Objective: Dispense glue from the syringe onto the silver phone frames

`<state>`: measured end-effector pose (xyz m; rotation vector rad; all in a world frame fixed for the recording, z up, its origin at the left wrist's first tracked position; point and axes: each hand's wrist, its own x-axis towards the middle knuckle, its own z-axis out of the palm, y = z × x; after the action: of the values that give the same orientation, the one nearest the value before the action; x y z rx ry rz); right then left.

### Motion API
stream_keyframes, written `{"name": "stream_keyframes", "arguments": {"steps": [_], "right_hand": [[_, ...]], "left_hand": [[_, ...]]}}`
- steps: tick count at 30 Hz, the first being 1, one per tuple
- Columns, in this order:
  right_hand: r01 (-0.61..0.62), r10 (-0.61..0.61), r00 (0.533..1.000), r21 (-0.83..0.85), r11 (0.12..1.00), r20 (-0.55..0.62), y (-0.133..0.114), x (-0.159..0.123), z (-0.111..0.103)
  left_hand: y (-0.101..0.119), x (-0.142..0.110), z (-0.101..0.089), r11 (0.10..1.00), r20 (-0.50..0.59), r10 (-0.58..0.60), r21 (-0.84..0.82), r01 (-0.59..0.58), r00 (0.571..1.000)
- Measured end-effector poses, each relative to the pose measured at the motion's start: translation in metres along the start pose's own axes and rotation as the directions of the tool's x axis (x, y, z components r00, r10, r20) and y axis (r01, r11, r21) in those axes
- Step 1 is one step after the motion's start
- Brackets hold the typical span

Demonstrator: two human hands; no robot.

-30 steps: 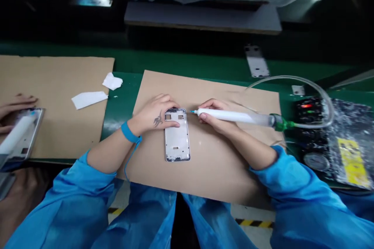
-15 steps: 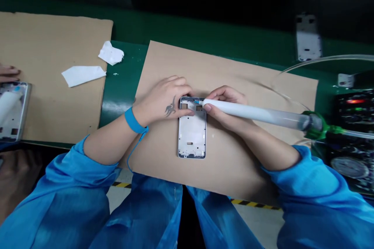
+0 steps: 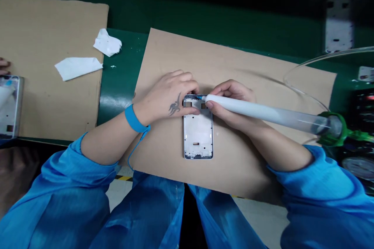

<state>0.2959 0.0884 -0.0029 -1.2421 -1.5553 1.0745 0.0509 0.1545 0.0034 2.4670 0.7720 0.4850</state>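
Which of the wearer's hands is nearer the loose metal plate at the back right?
Right. The right hand grips the syringe, in front and left of the plate; the left hand is farther left, on the phone frame.

Left hand with dark tattoo and blue wristband (image 3: 171,95) is steadying flat silver-white rectangular frame with small cutouts (image 3: 198,130) by its upper left side, thumb lying over the face. Right hand (image 3: 233,103) is gripping long white-and-clear plastic syringe with green end fitting (image 3: 263,112), slanting it so the blue tip (image 3: 200,97) is meeting the frame's top edge area; exact contact unclear. Frame is lying on brown cardboard sheet (image 3: 163,148) over green tabletop (image 3: 122,95). Two torn white paper pieces (image 3: 78,67) are lying left. Similar pale metal plate (image 3: 339,27) is resting far right. Clear flexible tube (image 3: 309,60) is curving below it.
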Motion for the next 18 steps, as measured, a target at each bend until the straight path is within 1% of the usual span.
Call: {"name": "stream_keyframes", "arguments": {"steps": [7, 11, 16, 18], "right_hand": [[-0.015, 0.015, 1.0, 0.003, 1.0, -0.023, 0.0019, -0.0002, 0.0018], [-0.024, 0.024, 1.0, 0.007, 1.0, -0.01, 0.003, -0.0001, 0.0012], [-0.036, 0.037, 0.999, 0.023, 0.999, -0.014, 0.0022, 0.0024, 0.0003], [-0.032, 0.032, 0.999, 0.05, 0.998, 0.007, 0.0015, 0.0055, -0.0005]], "left_hand": [[0.0012, 0.0, -0.0005, 1.0, -0.008, 0.001, 0.0, -0.001, 1.0], [0.0014, -0.0006, -0.0011, 1.0, 0.007, -0.015, 0.006, 0.015, 1.0], [0.0014, 0.0021, -0.0044, 1.0, -0.01, 0.021, -0.021, -0.021, 1.0], [0.0001, 0.0041, -0.0065, 0.999, -0.009, 0.025, -0.031, -0.025, 1.0]]}}
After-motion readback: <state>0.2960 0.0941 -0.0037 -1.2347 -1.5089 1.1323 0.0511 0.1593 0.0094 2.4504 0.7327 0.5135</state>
